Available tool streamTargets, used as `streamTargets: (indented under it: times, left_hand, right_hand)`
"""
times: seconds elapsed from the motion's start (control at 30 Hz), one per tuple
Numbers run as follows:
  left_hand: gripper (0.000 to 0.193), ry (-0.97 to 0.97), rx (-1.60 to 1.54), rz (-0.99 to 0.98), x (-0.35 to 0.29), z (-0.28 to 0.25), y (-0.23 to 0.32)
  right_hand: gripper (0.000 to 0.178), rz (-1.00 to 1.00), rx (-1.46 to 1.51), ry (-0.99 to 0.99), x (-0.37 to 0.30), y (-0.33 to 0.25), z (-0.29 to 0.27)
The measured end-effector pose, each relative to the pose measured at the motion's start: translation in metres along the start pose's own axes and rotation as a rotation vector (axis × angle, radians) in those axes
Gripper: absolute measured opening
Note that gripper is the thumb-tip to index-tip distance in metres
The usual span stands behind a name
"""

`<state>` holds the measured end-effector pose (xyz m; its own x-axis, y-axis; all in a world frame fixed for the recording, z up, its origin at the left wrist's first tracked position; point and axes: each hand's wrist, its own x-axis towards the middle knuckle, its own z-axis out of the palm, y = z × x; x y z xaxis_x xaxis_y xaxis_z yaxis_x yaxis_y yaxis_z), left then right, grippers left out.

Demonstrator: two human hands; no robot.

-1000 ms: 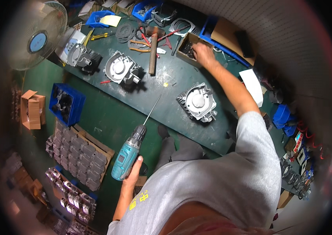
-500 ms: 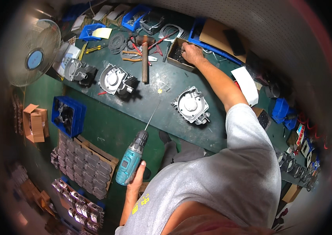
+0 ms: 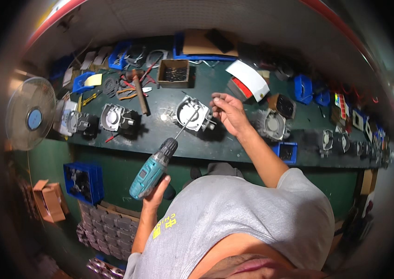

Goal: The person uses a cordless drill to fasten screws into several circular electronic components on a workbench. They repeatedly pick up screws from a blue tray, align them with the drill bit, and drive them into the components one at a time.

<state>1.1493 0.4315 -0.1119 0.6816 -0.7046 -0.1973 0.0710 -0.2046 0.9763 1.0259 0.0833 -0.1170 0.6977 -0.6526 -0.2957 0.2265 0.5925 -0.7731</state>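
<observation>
My left hand [image 3: 157, 193] is wrapped round the grip of a teal cordless drill [image 3: 147, 176]. Its long thin bit points up and right, the tip in line with a grey cast-metal housing [image 3: 190, 114] on the bench; whether they touch I cannot tell. Just right of that housing is my right hand [image 3: 232, 114], fingers curled toward the thumb. Whatever those fingers hold is too small to make out. Beyond the housing stands a small cardboard box [image 3: 173, 84] with dark small parts, apparently screws, inside.
Two similar housings [image 3: 111, 117] stand left on the green bench [image 3: 160, 137], another [image 3: 273, 125] to the right. A hammer [image 3: 140, 93] and pliers [image 3: 129, 94] lie farther back. A fan [image 3: 33, 119] is far left. Blue bins [image 3: 303, 88] line the back.
My right hand has left the cardboard box and come back toward the near housing. The head view has shifted right, and the drill bit now points across the housing.
</observation>
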Motion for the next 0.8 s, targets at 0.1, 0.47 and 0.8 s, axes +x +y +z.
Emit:
streamTargets:
  times: [0.1, 0.47, 0.8]
  left_hand:
    - [0.03, -0.178, -0.083, 0.008, 0.011, 0.006, -0.012]
    - [0.036, -0.702, -0.191, -0.057, 0.008, 0.046, 0.028]
    - [0.033, -0.931, -0.086, -0.092, 0.0, 0.136, 0.067]
  right_hand:
    - [0.019, -0.063, 0.021, 0.115, -0.063, 0.005, -0.006]
    - [0.017, -0.325, -0.052, 0.508, -0.228, -0.023, -0.022]
    - [0.017, -0.238, 0.017, 0.547, -0.326, -0.066, -0.097]
